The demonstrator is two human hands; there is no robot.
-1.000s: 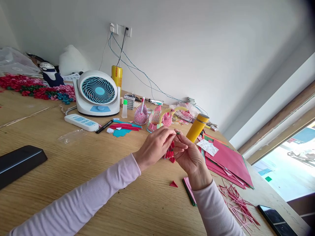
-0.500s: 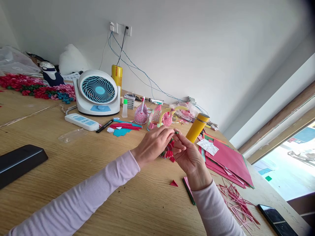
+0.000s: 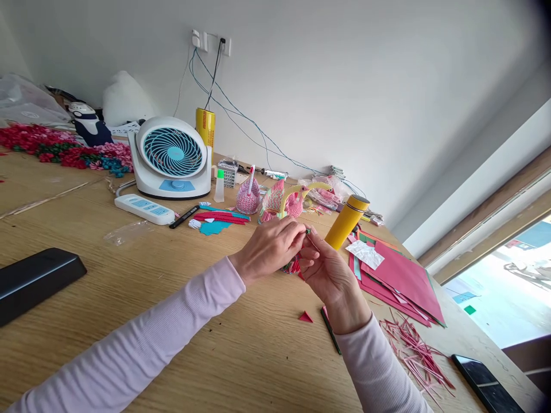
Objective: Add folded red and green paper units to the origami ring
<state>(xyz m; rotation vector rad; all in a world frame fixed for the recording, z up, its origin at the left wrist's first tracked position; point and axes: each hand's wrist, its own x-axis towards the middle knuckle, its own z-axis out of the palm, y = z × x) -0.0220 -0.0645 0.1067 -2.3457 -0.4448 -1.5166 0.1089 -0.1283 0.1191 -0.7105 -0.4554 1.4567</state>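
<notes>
The left hand (image 3: 272, 246) and right hand (image 3: 330, 276) met, fingertips pinching 1 small green piece (image 3: 308, 232) above a wooden surface (image 3: 253, 355).

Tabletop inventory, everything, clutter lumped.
Small piece: 1, green, centre
Paper workpiece: 1, reddish, centre
Paper triangle: 1 clear, red, front
Paper stack: 1, greenish, front
Paper sheets: many, mostly red, right
Paper strips: many, reddish, right
Phone: 1, black, right
Flask: 1, yellow, right
Paper figures: several, mostly pink, rear
Fan: 1, mostly white, left
Power strip: 1, white, left
Beveled object: 1, black, left
Clutter: uncounted, mixed, rear
Left hand, right hand: 2, lilac-sleeved, centre
</notes>
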